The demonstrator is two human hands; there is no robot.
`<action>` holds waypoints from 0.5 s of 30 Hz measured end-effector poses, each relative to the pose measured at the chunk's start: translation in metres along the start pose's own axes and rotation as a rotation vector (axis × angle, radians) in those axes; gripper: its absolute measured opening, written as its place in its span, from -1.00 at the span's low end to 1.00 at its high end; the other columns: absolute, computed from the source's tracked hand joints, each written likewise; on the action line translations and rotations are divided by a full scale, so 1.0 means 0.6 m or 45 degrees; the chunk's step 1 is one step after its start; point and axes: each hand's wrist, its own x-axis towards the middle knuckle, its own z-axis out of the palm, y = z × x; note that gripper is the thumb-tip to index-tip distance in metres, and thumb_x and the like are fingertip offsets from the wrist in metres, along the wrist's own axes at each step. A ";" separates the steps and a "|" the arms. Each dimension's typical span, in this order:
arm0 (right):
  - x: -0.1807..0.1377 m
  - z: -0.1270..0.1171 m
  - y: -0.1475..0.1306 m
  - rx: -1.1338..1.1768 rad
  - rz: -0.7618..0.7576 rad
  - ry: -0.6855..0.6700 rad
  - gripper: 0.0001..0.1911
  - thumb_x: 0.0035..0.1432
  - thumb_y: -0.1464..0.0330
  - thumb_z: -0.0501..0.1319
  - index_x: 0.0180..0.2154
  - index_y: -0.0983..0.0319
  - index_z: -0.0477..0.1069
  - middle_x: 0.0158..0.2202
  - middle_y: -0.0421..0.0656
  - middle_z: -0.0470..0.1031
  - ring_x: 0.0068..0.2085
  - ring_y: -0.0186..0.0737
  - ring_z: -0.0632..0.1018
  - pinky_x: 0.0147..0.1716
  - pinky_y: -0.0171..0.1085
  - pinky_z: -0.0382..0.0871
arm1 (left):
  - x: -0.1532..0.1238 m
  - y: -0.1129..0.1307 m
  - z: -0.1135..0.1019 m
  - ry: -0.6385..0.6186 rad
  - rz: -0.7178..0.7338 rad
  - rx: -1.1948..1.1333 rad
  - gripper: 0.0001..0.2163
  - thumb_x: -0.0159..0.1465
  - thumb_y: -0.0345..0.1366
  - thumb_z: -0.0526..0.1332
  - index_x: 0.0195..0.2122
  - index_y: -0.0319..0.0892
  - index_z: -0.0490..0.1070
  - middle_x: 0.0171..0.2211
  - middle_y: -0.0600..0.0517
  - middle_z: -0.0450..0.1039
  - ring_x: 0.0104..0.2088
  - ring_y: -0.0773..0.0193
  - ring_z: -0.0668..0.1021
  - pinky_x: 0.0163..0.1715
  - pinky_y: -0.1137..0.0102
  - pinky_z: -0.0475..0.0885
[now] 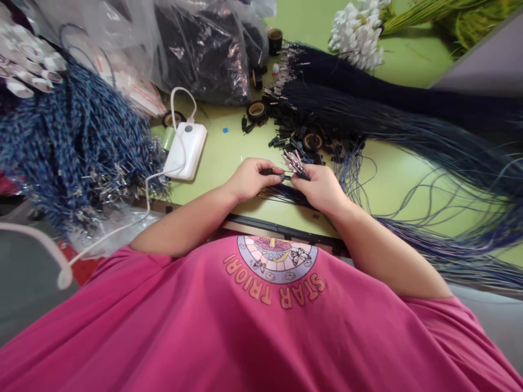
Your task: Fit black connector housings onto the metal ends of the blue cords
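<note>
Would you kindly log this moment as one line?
left hand: pinches small black connector | right hand: grips bundle of dark wires with metal terminals | surface: green table

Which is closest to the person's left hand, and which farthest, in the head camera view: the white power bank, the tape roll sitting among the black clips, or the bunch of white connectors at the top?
From the left hand:
1. White power bank, just to its left on the green table.
2. Tape roll, up and to the right among black clips.
3. White connectors, far at the top right.
</note>
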 end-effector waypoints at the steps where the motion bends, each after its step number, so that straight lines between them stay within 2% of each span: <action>1: -0.001 0.001 0.000 -0.005 -0.011 0.012 -0.82 0.04 0.32 0.18 -0.54 0.25 0.31 -0.54 -0.26 0.29 -0.44 -0.34 0.29 -0.40 -0.29 0.11 | 0.001 0.000 0.000 -0.010 -0.012 0.008 -0.73 0.03 -0.26 0.42 -0.24 -0.25 0.60 -0.31 0.00 0.61 -0.35 0.37 0.54 -0.22 0.42 0.44; 7: 0.008 -0.005 0.010 0.040 0.063 -0.039 -0.74 0.11 0.25 0.16 -0.55 0.24 0.35 -0.61 -0.25 0.29 -0.51 -0.34 0.29 -0.43 -0.28 0.11 | -0.008 0.010 -0.022 0.031 -0.012 0.206 -0.73 0.05 -0.26 0.40 -0.22 -0.23 0.60 -0.30 -0.02 0.61 -0.34 0.32 0.55 -0.22 0.39 0.45; 9: 0.015 -0.001 0.017 -0.058 -0.031 -0.013 -0.76 0.10 0.28 0.18 -0.55 0.24 0.34 -0.56 -0.23 0.32 -0.46 -0.32 0.31 -0.40 -0.27 0.12 | -0.024 0.010 -0.032 -0.057 -0.016 0.329 -0.77 0.07 -0.28 0.37 -0.24 -0.19 0.61 -0.30 -0.01 0.61 -0.31 0.30 0.56 -0.18 0.37 0.45; 12: 0.023 0.014 0.027 -0.299 -0.200 -0.090 -0.79 0.06 0.33 0.21 -0.57 0.24 0.31 -0.49 -0.19 0.34 -0.41 -0.31 0.31 -0.35 -0.26 0.10 | -0.052 0.005 -0.037 -0.167 -0.009 0.545 -0.83 0.12 -0.25 0.33 -0.25 -0.11 0.61 -0.25 0.00 0.62 -0.25 0.27 0.58 -0.10 0.33 0.43; 15: 0.025 0.025 0.029 -0.396 -0.233 -0.139 -0.81 0.05 0.37 0.21 -0.58 0.23 0.31 -0.48 -0.17 0.35 -0.41 -0.30 0.30 -0.36 -0.25 0.10 | -0.071 -0.003 -0.034 -0.197 -0.040 0.624 -0.83 0.17 -0.21 0.30 -0.24 -0.10 0.60 -0.21 -0.01 0.63 -0.19 0.23 0.59 -0.06 0.30 0.41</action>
